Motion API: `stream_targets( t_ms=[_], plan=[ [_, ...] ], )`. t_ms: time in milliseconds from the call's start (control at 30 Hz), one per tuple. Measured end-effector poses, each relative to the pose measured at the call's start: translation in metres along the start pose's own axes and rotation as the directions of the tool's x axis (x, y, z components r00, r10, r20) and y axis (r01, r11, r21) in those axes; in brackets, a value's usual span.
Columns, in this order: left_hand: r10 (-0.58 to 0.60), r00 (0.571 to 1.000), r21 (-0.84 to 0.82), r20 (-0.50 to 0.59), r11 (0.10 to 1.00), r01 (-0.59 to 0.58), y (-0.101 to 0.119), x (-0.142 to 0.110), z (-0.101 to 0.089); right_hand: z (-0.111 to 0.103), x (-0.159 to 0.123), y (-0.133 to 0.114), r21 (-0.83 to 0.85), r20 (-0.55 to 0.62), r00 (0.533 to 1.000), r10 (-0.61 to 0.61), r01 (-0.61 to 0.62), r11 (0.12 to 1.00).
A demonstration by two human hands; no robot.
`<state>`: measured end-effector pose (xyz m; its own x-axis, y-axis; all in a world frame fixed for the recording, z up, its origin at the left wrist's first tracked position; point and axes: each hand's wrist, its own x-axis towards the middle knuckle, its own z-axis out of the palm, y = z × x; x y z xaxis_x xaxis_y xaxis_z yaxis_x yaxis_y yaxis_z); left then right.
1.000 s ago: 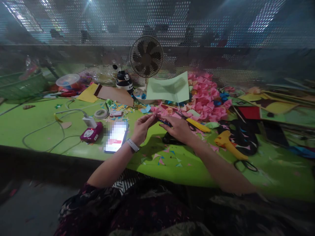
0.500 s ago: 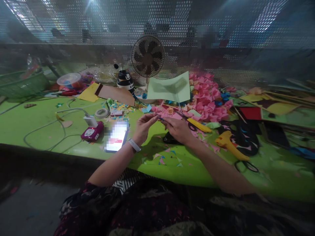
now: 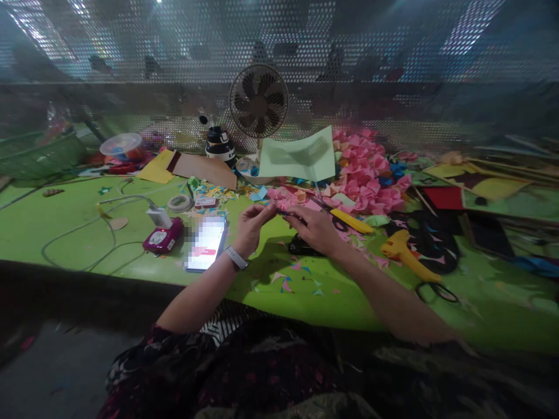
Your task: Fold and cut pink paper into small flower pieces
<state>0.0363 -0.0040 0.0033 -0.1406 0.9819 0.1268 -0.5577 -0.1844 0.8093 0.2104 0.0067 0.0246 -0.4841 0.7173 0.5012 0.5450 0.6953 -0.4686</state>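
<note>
My left hand, with a pale band on its wrist, is closed with thumb and forefinger pinched together. Opposite it, my right hand is closed too, its fingertips almost meeting the left ones. Something small and dark sits at the fingertips, too small to name. Under my right hand a shiny black object lies on the green table, partly covered. Just beyond are scissors and a yellow-handled tool. Pink and blue paper scraps are scattered below the hands.
A lit phone lies left of my left arm, beside a purple power adapter with cables. A fan, a pale green sheet and a heap of pink folded paper stand behind. A yellow glue gun lies right.
Both hands stay close together over the table, with slight finger movement. My left fingertips have shifted a little to the left. The whole view has moved slightly.
</note>
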Motion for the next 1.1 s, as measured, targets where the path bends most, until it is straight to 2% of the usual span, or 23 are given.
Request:
stream_targets(
  t_ms=[100, 267, 400, 533, 667, 867, 1100],
  plan=[
    [0.005, 1.0, -0.005, 0.03, 1.0, -0.004, -0.0003, 0.0, 0.0003, 0.0002, 0.0012, 0.0025, 0.019, 0.002, 1.0, 0.02, -0.02, 1.0],
    [0.005, 1.0, 0.018, 0.031, 1.0, -0.005, -0.0002, -0.0007, 0.0007, -0.0041, 0.0036, 0.0063, 0.123, 0.082, 0.997, 0.016, -0.026, 0.992],
    [-0.009, 0.999, 0.015, 0.036, 1.0, 0.009, -0.0005, -0.0011, 0.0002, -0.0029, 0.0021, 0.0037, 0.088, 0.144, 0.988, 0.054, -0.068, 0.994],
    [0.019, 1.0, 0.034, 0.004, 0.999, -0.02, -0.0005, -0.0008, -0.0002, 0.002, 0.0, 0.0014, 0.006, 0.065, 0.997, 0.044, -0.044, 0.999],
    [0.036, 0.999, 0.067, 0.033, 0.997, -0.038, -0.0006, -0.0004, -0.0006, 0.003, 0.0006, 0.004, -0.024, 0.018, 0.999, 0.038, -0.038, 0.999],
    [0.043, 0.998, 0.089, 0.039, 0.995, -0.046, -0.0002, 0.0005, -0.0013, 0.0001, 0.0012, 0.0061, 0.063, 0.105, 0.993, 0.044, -0.051, 0.997],
    [0.057, 0.998, 0.059, 0.017, 0.997, -0.058, 0.0005, 0.0004, -0.0003, 0.0039, 0.0002, 0.0023, -0.006, 0.048, 0.999, 0.017, -0.016, 1.0]
  ],
)
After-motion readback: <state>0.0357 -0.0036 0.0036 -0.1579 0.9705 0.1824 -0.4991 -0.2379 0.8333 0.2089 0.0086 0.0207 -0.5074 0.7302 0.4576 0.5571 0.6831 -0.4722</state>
